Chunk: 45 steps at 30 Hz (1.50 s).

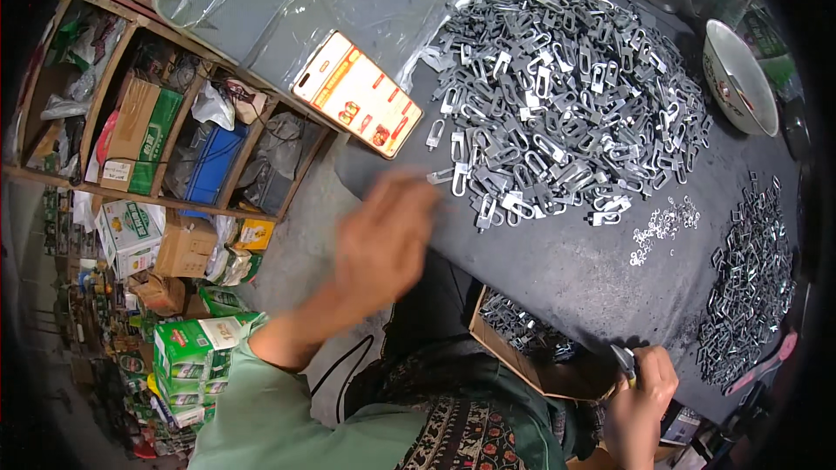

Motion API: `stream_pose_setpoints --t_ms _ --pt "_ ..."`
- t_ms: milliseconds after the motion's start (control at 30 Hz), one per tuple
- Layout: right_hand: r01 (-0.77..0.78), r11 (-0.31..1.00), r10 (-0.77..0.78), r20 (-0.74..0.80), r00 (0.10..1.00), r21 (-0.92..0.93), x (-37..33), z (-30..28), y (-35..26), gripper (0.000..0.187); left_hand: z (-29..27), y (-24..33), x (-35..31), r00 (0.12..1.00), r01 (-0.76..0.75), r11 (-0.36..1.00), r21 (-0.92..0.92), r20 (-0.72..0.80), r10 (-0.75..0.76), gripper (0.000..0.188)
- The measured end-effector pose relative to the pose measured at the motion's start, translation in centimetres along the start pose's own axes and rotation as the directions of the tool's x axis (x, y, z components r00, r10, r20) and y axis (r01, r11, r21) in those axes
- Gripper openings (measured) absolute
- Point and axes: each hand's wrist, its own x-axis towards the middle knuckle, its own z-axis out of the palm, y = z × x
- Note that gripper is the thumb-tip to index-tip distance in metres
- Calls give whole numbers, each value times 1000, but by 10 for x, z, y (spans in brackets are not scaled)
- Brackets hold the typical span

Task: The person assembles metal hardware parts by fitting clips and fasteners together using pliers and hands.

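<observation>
My left hand point(383, 239) is smeared by motion, held over the table's left edge below the phone, and its fingers cannot be made out. Close to its fingertips lies the near-left edge of a big heap of grey metal loop pieces point(557, 113), each with a slotted body. At the table's front edge, my right hand point(649, 379) is closed around what looks like pliers point(624, 360), with metal jaws and a bit of yellow showing. Beside that hand, below the table edge, an open cardboard box point(501, 344) holds similar metal pieces.
Small bright rings point(666, 224) lie scattered right of the heap. Further right are a pile of dark metal links point(751, 283), a pink-handled tool point(765, 364) and an enamel bowl point(740, 78). A lit phone point(357, 94) rests at the left, near crowded shelves point(165, 196).
</observation>
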Motion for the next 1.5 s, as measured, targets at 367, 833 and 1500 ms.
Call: stream_pose_setpoints --t_ms 367,833,1500 --pt "-58 898 23 87 996 436 0 0 -31 12 57 114 -36 781 401 408 -820 539 315 18" --pt "43 933 -111 170 979 358 8 -12 -30 16 59 112 -36 681 592 230 -772 632 369 17" --pt "196 910 -282 200 938 367 -7 -10 -18 18 64 119 -45 644 602 213 -770 626 441 14"
